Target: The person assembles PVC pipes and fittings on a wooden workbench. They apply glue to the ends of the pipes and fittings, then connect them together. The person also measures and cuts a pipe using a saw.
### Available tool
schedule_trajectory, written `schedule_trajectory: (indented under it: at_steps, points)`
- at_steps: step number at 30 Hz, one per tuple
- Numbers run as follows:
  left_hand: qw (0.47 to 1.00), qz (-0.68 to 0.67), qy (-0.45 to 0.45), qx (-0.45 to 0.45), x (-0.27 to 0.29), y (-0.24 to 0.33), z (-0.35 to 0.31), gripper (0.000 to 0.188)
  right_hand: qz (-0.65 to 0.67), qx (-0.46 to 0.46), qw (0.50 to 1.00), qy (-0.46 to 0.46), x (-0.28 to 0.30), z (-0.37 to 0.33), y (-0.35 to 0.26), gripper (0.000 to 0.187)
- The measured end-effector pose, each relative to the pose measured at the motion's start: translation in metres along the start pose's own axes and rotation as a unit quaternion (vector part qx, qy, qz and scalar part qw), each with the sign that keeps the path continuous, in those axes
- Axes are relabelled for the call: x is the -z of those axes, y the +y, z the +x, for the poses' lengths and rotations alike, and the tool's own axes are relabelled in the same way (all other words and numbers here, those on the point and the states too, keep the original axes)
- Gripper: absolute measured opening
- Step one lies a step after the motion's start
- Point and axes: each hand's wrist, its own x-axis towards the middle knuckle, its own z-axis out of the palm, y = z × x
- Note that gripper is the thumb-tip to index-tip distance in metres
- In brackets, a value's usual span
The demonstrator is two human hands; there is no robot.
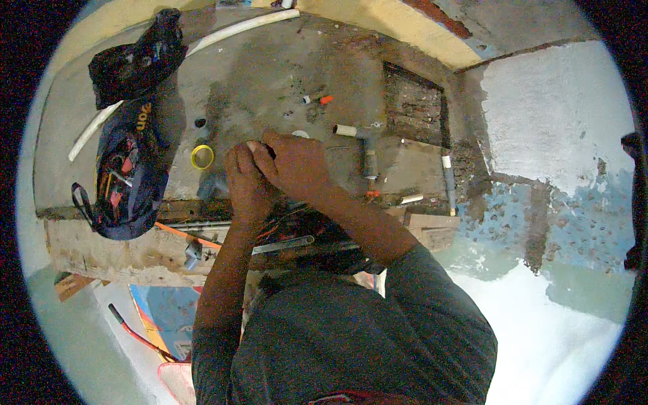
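Note:
My left hand [248,173] and my right hand [295,162] meet over the middle of the worn grey work surface [270,74]. The fingers of both are curled in and pressed together. Whatever they grip is hidden by the hands. Just beyond the right hand's knuckles a small pale, rounded piece [300,134] shows; I cannot tell whether it is touched. A yellow ring [202,157], like a tape roll, lies left of my left hand. Close by it is a small black round piece [200,123]. To the right of my right hand lies a short cream pipe piece [344,130].
A dark tool bag [135,196] with tools stands at left, below a black plastic bag [138,64]. A long white pipe [243,27] curves behind them. An orange piece [327,100] lies far off. Near the front edge are a grey fitting [193,255] and a metal strip [283,244].

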Motion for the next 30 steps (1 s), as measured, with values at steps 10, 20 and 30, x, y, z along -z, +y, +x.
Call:
schedule_trajectory:
  at_steps: [10, 20, 30]
  points:
    - [0.833, -0.414, -0.330, 0.157, 0.049, 0.002, 0.006, 0.071, 0.041, 0.292, 0.946, -0.138, 0.037, -0.008, 0.013, 0.028]
    - [0.927, -0.286, -0.243, 0.011, 0.075, 0.019, 0.030, 0.075, 0.026, 0.054, 0.969, -0.238, 0.113, -0.024, -0.008, 0.047]
    - [0.947, -0.268, -0.168, -0.053, 0.029, 0.012, 0.029, 0.080, 0.005, 0.102, 0.981, -0.163, 0.096, -0.030, 0.015, 0.051]
